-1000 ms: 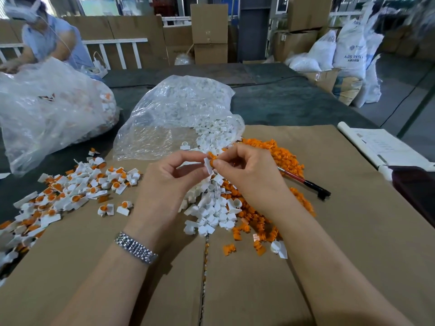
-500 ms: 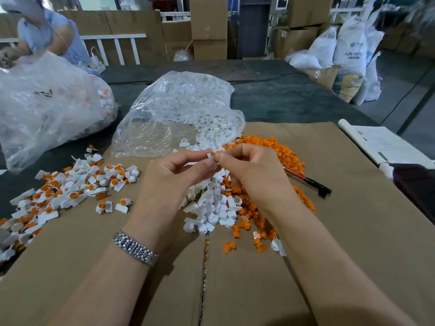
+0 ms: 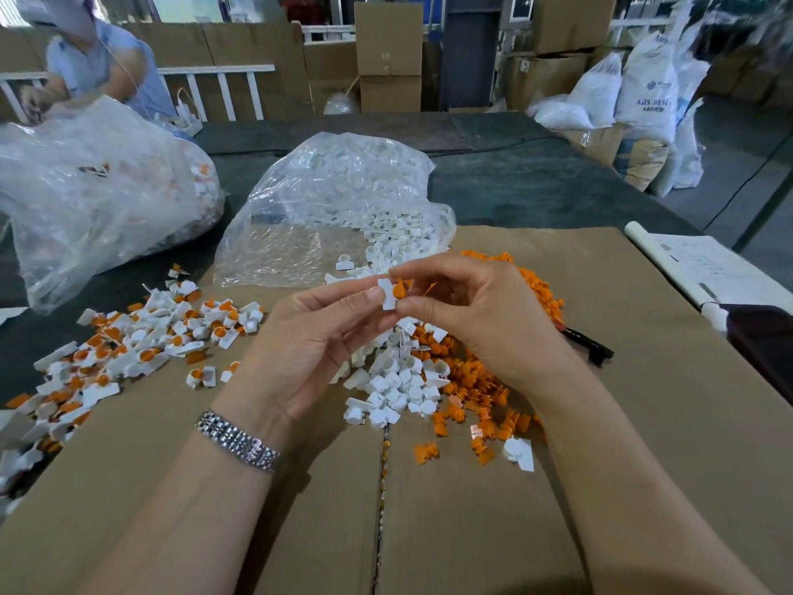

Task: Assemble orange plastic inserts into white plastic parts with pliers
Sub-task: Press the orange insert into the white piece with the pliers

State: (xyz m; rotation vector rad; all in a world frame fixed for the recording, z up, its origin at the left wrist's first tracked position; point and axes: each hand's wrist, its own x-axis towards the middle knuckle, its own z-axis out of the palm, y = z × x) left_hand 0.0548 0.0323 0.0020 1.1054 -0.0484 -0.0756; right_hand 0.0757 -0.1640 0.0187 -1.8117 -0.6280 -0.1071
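Brown cardboard sheet covers near tabletop; dark table surface beyond it. Wristwatch w/ metal band near centre-left. White paper roll at right edge, dark object just beside it. Far bkgd: stacked cardboard boxes, white sacks far right, white railing, another person in blue, far left.

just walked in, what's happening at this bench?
A person is fitting parts together by hand. The left hand pinches a small white plastic part, and the right hand presses an orange plastic insert against it. Loose white parts and orange inserts lie piled beneath on the brown cardboard sheet; finished pieces sit to the left. The black-handled pliers lie unused behind the right hand.
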